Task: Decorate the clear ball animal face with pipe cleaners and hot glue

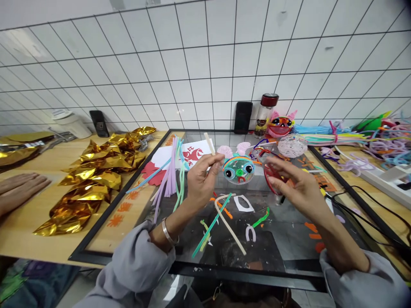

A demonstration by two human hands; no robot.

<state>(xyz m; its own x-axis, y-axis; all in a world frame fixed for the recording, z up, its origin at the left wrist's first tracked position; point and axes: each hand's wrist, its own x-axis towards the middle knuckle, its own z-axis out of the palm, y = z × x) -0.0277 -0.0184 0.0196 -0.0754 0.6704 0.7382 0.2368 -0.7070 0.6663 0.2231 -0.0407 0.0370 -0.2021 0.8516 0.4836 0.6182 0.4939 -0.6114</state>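
My left hand [201, 179] is raised over the glass table [289, 239], its fingers pinched on a thin cream stick [209, 143] that points up and back. My right hand [293, 182] is curled around a red pipe-cleaner loop [269, 182]. Between the two hands sits a clear ball figure [239, 169] with googly eyes, a green mouth and rainbow trim. Under my hands lie a bent cream pipe cleaner [229, 226], a teal one [210, 231] and a green piece [261, 218].
Pastel pipe cleaners [171, 175] lie left of my hand. Gold foil pieces [96, 171] cover the wooden table, where another person's hand [19, 188] rests flat. A jar [266, 113], a phone [243, 117], a pink ball [292, 146] and tangled pipe cleaners [379, 141] stand behind.
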